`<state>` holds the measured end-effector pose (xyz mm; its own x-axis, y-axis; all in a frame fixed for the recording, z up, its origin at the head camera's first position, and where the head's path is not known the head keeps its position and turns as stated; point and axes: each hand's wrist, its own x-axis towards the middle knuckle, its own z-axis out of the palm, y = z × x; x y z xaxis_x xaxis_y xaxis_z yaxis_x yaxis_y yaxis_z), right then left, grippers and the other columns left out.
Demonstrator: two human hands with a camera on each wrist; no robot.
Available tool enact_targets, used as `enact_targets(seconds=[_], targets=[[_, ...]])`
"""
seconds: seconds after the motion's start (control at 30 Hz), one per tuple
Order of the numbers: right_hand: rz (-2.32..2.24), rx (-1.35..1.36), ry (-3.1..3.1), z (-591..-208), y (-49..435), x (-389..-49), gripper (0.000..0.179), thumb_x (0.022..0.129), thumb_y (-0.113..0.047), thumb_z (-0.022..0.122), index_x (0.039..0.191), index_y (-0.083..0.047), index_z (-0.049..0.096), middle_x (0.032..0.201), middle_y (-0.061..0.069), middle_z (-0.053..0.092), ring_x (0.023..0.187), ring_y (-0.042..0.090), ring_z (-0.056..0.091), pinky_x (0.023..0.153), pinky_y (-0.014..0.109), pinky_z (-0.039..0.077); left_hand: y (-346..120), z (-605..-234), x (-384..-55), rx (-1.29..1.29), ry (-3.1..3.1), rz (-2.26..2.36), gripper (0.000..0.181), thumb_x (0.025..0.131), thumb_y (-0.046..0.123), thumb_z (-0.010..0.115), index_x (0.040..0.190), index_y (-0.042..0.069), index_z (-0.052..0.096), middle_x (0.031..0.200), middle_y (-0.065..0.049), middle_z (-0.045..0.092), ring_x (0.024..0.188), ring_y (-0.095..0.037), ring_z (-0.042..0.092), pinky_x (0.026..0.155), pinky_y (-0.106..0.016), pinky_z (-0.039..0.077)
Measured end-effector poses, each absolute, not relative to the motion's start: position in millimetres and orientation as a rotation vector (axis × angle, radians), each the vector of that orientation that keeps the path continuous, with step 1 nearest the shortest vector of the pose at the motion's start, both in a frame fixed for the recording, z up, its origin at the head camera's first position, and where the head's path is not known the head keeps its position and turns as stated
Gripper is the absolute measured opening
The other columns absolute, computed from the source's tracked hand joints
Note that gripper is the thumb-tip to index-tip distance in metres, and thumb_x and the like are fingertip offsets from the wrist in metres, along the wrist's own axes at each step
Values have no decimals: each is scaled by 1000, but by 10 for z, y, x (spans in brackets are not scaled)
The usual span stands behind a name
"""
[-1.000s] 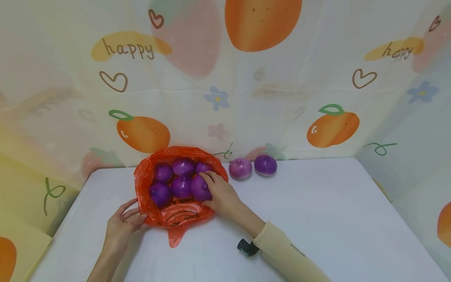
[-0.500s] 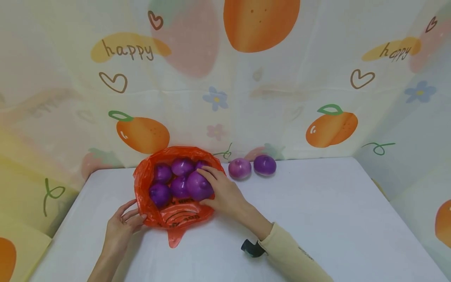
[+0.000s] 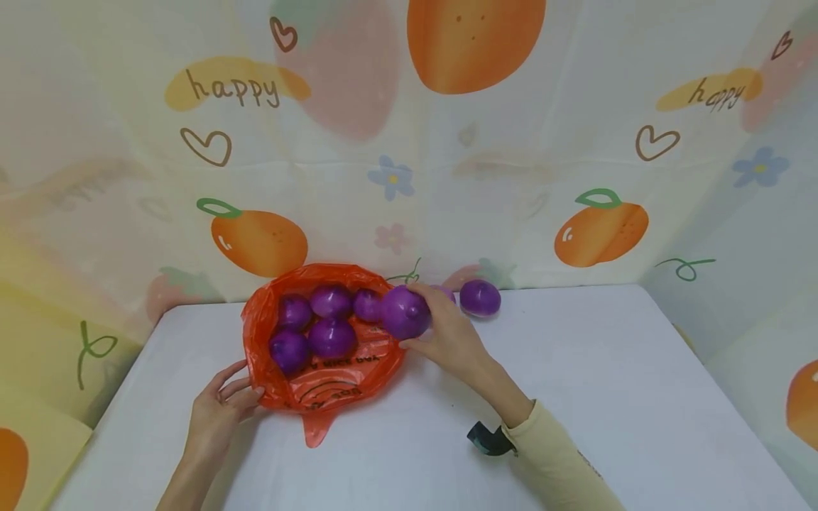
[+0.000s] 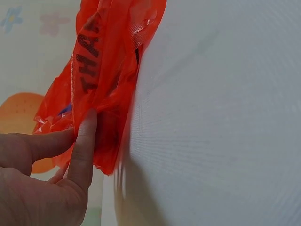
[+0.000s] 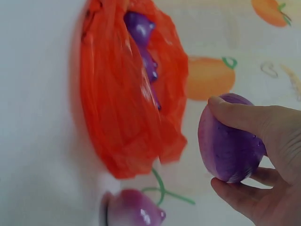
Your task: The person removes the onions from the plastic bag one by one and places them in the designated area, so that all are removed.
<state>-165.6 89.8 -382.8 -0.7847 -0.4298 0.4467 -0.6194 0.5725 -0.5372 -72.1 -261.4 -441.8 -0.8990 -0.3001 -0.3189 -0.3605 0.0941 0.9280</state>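
Note:
In the head view my right hand point(image 3: 455, 337) grips a purple onion point(image 3: 404, 314) over the right rim of a red plastic bag point(image 3: 377, 351). The right wrist view has this onion point(image 5: 230, 141) between thumb and fingers, apart from the bag. Inside the open-mouthed bag several more purple onions point(image 3: 332, 337) lie in two rows. My left hand point(image 3: 219, 411) is at the bag's lower left edge, and in the left wrist view its thumb and fingers pinch the bag wall point(image 4: 110, 61).
To the right of the bag, by the back edge of the white table point(image 3: 575, 383), sit a dark purple onion point(image 3: 481, 298) and a paler one point(image 5: 134, 209), mostly hidden by my right hand in the head view. A printed cloth point(image 3: 524, 142) hangs behind.
My right hand has lifted a purple onion out of the bag's right side and carried it right, past the rim. The left hand stays at the bag's edge.

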Motion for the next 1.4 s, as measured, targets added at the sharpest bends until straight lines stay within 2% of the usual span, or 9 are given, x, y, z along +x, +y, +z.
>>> enact_targets(seconds=[0.17,0.37,0.7,1.07,1.3,1.4], targets=[[1016,848,-2510,-3848,1029,-1732,85,66,-12,92,138,-6,46,137,13,54,128,29,50,108,44,41,-2655,-4406,-696,-655,2302,1947,74,93,8,66,154,8,25,100,15,67,82,-4,69,75,-24,58],[962,795,-2537,-3883,1191,-1773,83,67,-17,92,137,-8,48,136,12,55,127,30,50,106,49,43,-2705,-4385,-668,-637,2263,2038,73,92,-1,64,153,5,25,90,22,66,81,-3,69,73,-25,58],[1033,641,-2536,-3865,1587,-1864,83,68,-9,90,139,-6,46,138,13,53,128,31,49,106,52,42,-2679,-4403,-688,-715,2284,1985,70,92,2,66,152,9,31,88,25,65,78,-3,68,72,-23,58],[995,448,-2624,-3841,2057,-1971,82,72,-14,88,139,2,44,137,23,51,125,38,50,104,53,42,-2663,-4390,-688,-752,2230,2010,68,92,6,66,151,7,33,90,21,66,82,-4,69,75,-24,58],[974,356,-2642,-3917,2274,-2066,82,74,-16,87,139,5,43,136,26,51,124,42,49,104,58,41,-2638,-4416,-695,-817,2240,1942,72,91,9,68,153,10,31,112,4,67,82,-3,68,76,-25,58],[956,295,-2651,-3958,2365,-2120,81,74,-16,87,139,5,43,135,28,51,124,44,48,104,59,39,-2636,-4419,-691,-806,2247,1941,71,91,11,68,152,10,32,109,7,67,82,-2,68,76,-24,58]])
